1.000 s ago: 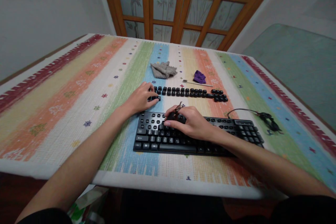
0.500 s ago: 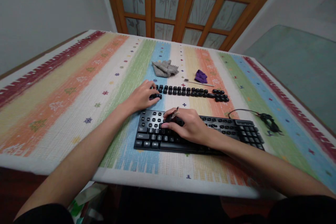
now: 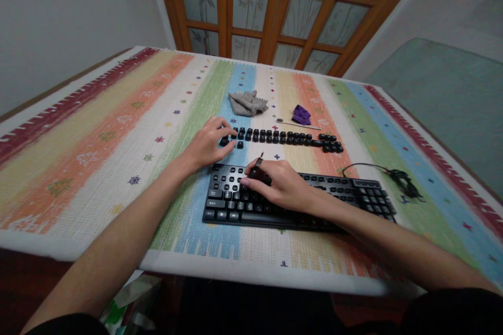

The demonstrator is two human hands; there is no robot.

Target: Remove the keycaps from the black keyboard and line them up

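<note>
My left hand (image 3: pixel 208 141) is at the left end of the rows of loose black keycaps (image 3: pixel 275 137). Its thumb and fingers are apart, with a few keycaps in the gap between them. Over the left half of the black keyboard (image 3: pixel 298 219), my right hand (image 3: pixel 277 180) is closed around a small dark tool (image 3: pixel 257 168). The tool's thin metal tip points up and away from me; its exact kind is unclear. The keyboard's upper left rows show bare key sockets, while the lower left rows carry keycaps. My right hand and forearm hide part of the keyboard.
Beyond the keycaps lie a crumpled grey cloth (image 3: pixel 248 103), a purple cloth (image 3: pixel 301 114) and a thin brush (image 3: pixel 298 124). A coiled black cable (image 3: pixel 404 184) rests right of the keyboard. The striped tablecloth (image 3: pixel 149 115) covers the table.
My left hand has drawn back slightly left, leaving a keycap by the thumb in view. My right fingers have lifted a little, and the tool's tip now points more upward.
</note>
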